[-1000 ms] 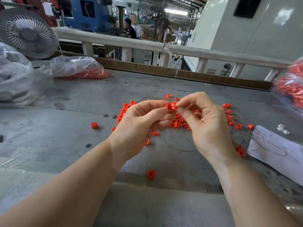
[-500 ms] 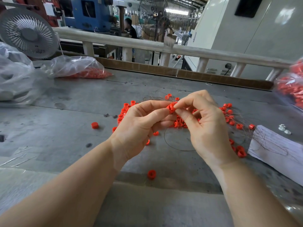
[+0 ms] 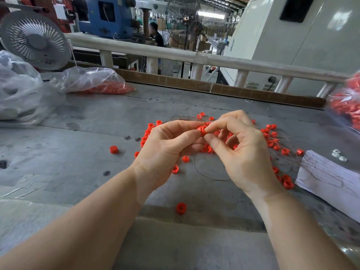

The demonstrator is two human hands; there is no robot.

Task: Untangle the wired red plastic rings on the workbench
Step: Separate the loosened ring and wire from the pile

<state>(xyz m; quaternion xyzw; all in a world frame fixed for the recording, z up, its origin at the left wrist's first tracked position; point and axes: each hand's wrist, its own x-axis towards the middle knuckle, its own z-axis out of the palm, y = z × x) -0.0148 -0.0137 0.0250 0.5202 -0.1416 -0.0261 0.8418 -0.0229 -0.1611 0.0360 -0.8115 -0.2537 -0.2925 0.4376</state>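
Note:
A tangle of small red plastic rings [image 3: 271, 142] strung on thin wire lies in the middle of the grey workbench [image 3: 78, 149], partly hidden behind my hands. My left hand [image 3: 167, 149] and my right hand [image 3: 243, 152] meet above the tangle, both pinching one red ring [image 3: 201, 130] between thumbs and forefingers. A loop of bare wire [image 3: 204, 172] curves on the bench below my hands. Loose rings lie apart: one at the left [image 3: 114, 149], one near the front [image 3: 181, 208].
A clear bag of red rings [image 3: 97, 82] and a crumpled plastic bag [image 3: 17, 92] lie at back left, beside a white fan [image 3: 37, 39]. Another bag of red rings [image 3: 348, 106] is at the right edge. A white paper sheet [image 3: 331, 176] lies right, with small white parts [image 3: 339, 155] behind it.
My right hand has shifted slightly left and its fingers have curled tighter on the ring. My left hand has hardly moved.

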